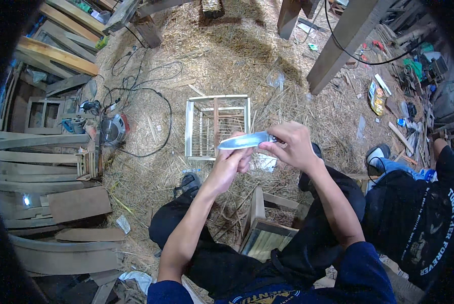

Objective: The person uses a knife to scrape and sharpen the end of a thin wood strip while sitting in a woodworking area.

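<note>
My right hand (294, 143) is closed round the handle of a knife (244, 140), its broad, shiny blade pointing left. My left hand (230, 163) is just under and behind the blade with its fingers curled; the blade hides part of them. A narrow reddish-brown wooden strip (216, 119) runs down to the left hand, but I cannot tell whether the hand grips it or it belongs to the cage behind. That small wooden cage (190, 129), with a pale frame and thin bars, stands on the ground just beyond my hands.
A wooden stool-like frame (257, 210) is between my legs. To the left are a circular saw (116, 129) with a looping black cable and stacked boards (42, 142). Straw and shavings (237, 45) cover the ground. At right sits another person (414, 213); a wooden post (346, 45) rises beyond.
</note>
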A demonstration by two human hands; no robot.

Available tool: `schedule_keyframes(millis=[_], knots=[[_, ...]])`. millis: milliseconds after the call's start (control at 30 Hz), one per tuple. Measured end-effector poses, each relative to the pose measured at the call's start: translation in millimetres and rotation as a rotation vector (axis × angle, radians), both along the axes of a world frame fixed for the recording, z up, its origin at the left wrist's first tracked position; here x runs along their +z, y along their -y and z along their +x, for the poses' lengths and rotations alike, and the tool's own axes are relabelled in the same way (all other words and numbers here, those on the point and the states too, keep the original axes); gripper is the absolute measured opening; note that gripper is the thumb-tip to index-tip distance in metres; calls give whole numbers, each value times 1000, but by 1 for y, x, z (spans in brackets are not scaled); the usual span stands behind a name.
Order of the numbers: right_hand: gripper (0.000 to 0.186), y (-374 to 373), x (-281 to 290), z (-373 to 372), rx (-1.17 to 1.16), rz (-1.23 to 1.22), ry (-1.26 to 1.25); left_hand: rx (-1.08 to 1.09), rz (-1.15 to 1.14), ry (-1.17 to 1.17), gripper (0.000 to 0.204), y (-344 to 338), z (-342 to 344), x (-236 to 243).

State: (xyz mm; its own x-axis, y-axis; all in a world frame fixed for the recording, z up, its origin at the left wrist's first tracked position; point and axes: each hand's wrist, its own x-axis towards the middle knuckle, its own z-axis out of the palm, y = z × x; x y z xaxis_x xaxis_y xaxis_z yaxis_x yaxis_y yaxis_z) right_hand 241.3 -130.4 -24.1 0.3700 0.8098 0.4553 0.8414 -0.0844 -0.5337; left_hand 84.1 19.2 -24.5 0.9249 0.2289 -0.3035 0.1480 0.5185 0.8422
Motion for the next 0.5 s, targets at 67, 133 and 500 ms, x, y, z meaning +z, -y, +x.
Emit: schedule_keyframes(millis=[67, 133, 500], knots=[[35, 11, 3, 7, -57, -16, 3, -66, -83, -16, 14, 7, -1, 6], [36, 17, 4, 17, -313, -75, -104, -120, -96, -2, 15, 18, -7, 7], [36, 26, 4, 3, -421, -12, -383, 48, -170, 1, 17, 27, 3, 17]])
